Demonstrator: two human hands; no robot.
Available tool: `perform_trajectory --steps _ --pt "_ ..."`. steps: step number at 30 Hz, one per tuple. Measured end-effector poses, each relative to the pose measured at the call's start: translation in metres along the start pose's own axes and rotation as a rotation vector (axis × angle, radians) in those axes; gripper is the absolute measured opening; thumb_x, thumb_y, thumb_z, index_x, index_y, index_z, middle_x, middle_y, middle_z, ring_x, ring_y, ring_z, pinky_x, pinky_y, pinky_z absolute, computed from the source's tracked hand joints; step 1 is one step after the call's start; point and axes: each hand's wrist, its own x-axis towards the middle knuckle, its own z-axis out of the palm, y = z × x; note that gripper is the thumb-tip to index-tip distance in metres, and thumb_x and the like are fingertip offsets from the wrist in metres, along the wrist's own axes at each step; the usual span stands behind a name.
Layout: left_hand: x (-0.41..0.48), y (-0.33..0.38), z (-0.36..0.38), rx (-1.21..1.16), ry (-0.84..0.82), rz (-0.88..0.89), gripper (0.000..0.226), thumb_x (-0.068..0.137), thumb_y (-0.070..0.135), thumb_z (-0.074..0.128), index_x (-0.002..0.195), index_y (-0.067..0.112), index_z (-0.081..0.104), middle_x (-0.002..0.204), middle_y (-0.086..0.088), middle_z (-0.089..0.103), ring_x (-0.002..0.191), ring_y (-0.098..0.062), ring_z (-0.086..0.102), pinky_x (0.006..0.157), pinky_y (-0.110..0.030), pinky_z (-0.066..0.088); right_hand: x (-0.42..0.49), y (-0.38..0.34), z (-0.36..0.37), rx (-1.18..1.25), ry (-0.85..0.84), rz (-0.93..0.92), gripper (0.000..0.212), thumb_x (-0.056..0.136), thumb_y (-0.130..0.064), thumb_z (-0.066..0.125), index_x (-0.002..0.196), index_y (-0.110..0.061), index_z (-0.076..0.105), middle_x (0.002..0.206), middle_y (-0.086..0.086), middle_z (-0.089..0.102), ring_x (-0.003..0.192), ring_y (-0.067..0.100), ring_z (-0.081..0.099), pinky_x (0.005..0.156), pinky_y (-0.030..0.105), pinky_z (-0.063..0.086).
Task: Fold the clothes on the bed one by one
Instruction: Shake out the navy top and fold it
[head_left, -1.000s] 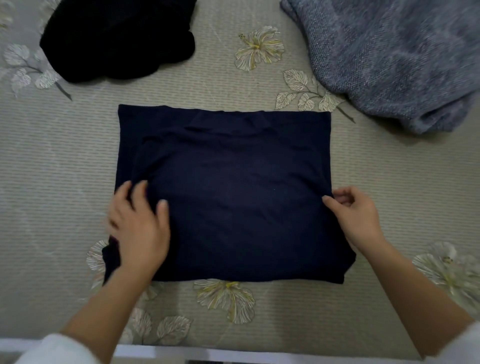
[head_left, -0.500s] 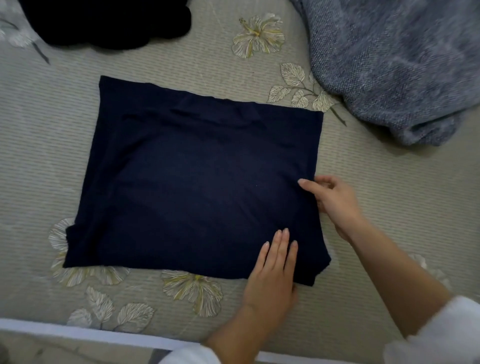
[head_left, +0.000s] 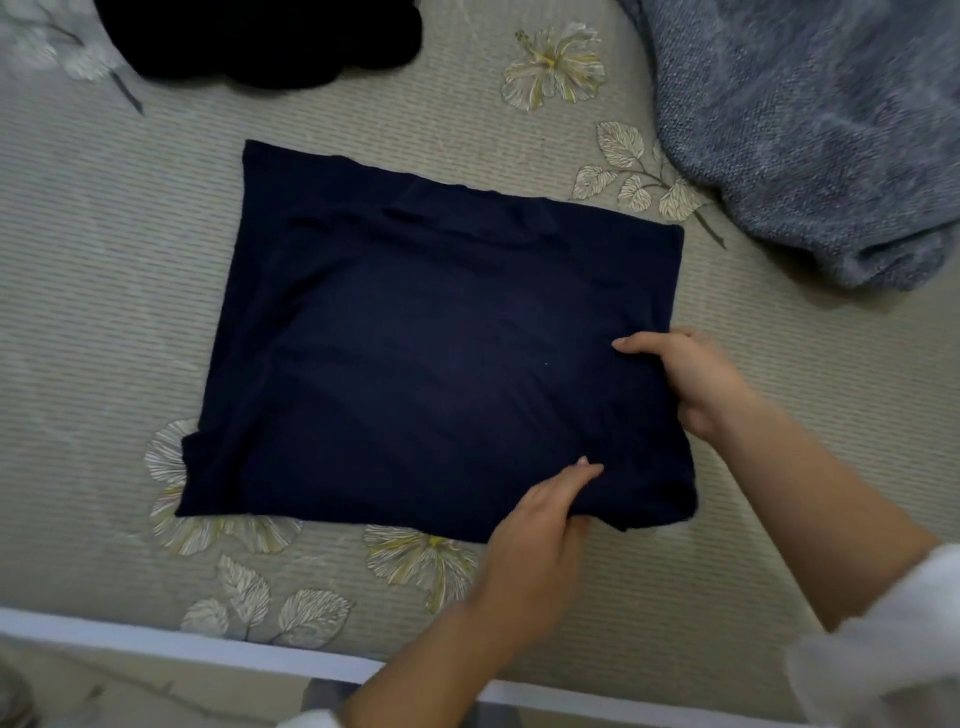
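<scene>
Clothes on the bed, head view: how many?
3: a navy garment folded flat in the middle, left hand pinching its near edge, right hand its right edge; a black garment top left; a grey knit top right. Both are cut off by the frame, so more may be hidden.

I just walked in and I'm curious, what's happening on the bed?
A person is folding a dark navy fabric garment, lying as a flat rectangle on the beige flowered bed. The right hand grips its right edge; the left hand pinches it near the lower right corner. A black clothing heap and a grey-blue knitted garment lie beyond.
</scene>
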Motion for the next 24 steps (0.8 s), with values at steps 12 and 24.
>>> perform_trajectory --steps 12,24 --pt "-0.062 -0.03 -0.148 -0.598 0.441 -0.236 0.021 0.086 0.001 0.064 0.096 0.019 0.064 0.087 0.009 0.074 0.082 -0.005 0.069 0.067 -0.012 0.05 -0.046 -0.049 0.176 -0.083 -0.066 -0.395 0.032 0.074 -0.01 0.068 0.102 -0.015 0.053 0.072 0.0 0.062 0.043 0.01 0.052 0.039 0.022 0.038" --pt "-0.103 -0.088 -0.217 -0.7 0.364 -0.692 0.009 0.087 0.02 0.066 0.088 0.011 0.066 0.077 -0.004 0.075 0.07 -0.018 0.072 0.057 -0.03 0.058 -0.051 -0.001 0.291 -0.662 -0.377 -0.609 0.075 0.087 -0.022 0.065 0.15 -0.034 0.025 0.098 -0.003 0.064 0.088 0.005 0.059 0.08 0.014 0.044"
